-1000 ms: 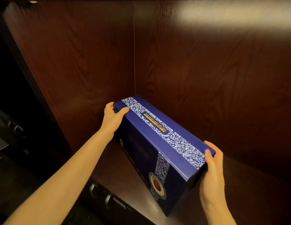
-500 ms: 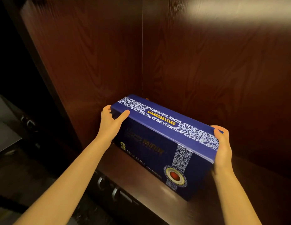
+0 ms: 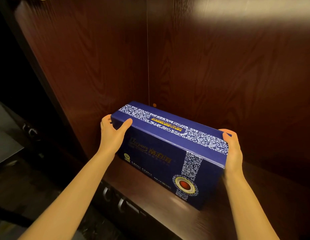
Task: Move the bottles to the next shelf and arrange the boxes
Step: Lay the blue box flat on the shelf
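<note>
A long dark blue box [image 3: 156, 151] with a white floral band, yellow lettering and a red-centred round emblem rests on the dark wooden shelf [image 3: 220, 222], its long front face turned toward me. My left hand [image 3: 112, 134] grips the box's left end, thumb over the top edge. My right hand [image 3: 233, 149] clasps the right end, fingers curled over the top corner. The box's left end lies close to the shelf's left wall, near the back corner. No bottles are in sight.
Dark wood panels form the shelf's left wall [image 3: 92, 70] and back wall [image 3: 228, 75]. Below the shelf's front edge are drawer fronts with metal handles [image 3: 121, 203]. To the left lies a dim area with a grey surface [image 3: 5, 139] and more handles.
The box has been turned from pointing diagonally toward me to lying nearly parallel with the back wall. Both hands stayed on its ends; the right end moved back and to the right.
</note>
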Motion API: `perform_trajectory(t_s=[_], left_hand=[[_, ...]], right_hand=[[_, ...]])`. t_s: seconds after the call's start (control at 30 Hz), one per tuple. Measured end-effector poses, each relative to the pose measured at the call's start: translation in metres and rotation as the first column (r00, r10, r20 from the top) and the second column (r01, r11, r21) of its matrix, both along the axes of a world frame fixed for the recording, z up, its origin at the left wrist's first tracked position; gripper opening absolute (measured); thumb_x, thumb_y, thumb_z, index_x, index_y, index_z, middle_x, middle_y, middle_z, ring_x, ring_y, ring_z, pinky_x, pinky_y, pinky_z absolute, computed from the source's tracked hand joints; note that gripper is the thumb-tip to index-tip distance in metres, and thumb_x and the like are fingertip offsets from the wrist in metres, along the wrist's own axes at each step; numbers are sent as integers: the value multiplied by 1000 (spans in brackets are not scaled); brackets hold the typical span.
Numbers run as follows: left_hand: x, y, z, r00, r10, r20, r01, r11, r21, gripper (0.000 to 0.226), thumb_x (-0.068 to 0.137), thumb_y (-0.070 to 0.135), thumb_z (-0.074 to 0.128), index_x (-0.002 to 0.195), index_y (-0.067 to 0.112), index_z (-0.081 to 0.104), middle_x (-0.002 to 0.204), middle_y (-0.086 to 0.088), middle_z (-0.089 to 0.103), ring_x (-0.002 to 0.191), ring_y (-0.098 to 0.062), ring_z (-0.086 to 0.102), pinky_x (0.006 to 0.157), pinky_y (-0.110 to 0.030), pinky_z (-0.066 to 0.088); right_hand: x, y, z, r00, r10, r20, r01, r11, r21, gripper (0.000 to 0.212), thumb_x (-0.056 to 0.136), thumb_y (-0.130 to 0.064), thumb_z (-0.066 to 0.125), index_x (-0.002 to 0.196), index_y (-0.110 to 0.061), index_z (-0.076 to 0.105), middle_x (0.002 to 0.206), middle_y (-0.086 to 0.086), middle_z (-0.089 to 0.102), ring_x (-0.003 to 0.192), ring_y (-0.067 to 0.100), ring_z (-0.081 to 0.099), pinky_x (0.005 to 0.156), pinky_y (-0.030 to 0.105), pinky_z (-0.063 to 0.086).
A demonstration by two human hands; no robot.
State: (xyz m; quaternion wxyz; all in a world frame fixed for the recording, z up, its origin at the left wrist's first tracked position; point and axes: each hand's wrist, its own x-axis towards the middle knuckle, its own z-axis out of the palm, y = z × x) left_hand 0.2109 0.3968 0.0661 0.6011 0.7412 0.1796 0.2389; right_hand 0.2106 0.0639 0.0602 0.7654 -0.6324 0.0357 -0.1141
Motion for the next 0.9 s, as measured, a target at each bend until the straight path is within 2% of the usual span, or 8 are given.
perform_trajectory(t_s=[0.1,0.37,0.43,0.53,0.67,0.77,0.83,0.9], left_hand=[[-1,-1,0,1000,9,-8,-9,1000,7,83,78,49,76,144,24,33,144,0,42,127,-19,47,104,-46,46],[-4,-5,2,999,33,-20,-32,999,34,86,80,50,73,149,23,29,148,0,37,131,-19,43,105,-45,45],[-4,-6,2,999,35,-20,-34,999,35,87,82,50,72,151,23,27,150,-1,35,133,-20,41,103,-40,44],[-5,-8,3,999,31,-35,-29,999,43,90,83,50,70,154,25,22,155,-1,31,138,-21,37,98,-34,40],[-12,-5,10,997,14,-70,-7,995,95,96,84,48,71,157,24,15,160,-3,27,144,-24,32,110,-42,35],[-24,-5,16,1000,20,-19,-15,973,231,90,84,43,73,155,19,24,157,-3,31,142,-20,34,109,-37,35],[-36,-6,18,999,26,24,-33,932,360,76,85,40,73,148,17,38,150,-5,40,134,-17,40,102,-30,36],[-49,-8,21,997,19,75,-53,876,479,65,85,37,73,141,16,46,142,-6,47,126,-12,43,96,-25,35]], right_hand=[[1,0,-1,1000,-11,-2,11,1000,-11,15,104,-33,47,98,-34,60,82,-14,70,74,3,71,64,24,53],[3,-2,-2,1000,3,-24,-3,1000,-2,14,104,-34,47,98,-35,60,92,-6,68,81,8,70,70,29,54],[4,-2,-2,1000,7,-25,-8,1000,-16,15,104,-34,47,97,-36,60,87,-10,69,79,6,71,65,24,54],[6,-5,-2,999,12,-37,-14,998,-58,12,104,-34,48,98,-35,59,94,-5,67,81,7,69,65,25,51],[6,-13,2,999,-29,-20,24,970,-242,8,102,-42,50,102,-38,57,98,-9,66,74,-10,67,60,20,45],[0,-19,7,998,-55,37,65,929,-364,18,101,-44,54,116,-35,56,105,-10,64,79,-15,64,53,10,45],[-7,-20,12,992,-56,111,100,887,-450,23,100,-42,56,120,-33,56,113,-11,61,90,-20,58,59,2,43],[-16,-18,19,977,-43,207,154,816,-557,25,99,-39,58,123,-30,57,121,-10,58,103,-13,55,74,5,40]])
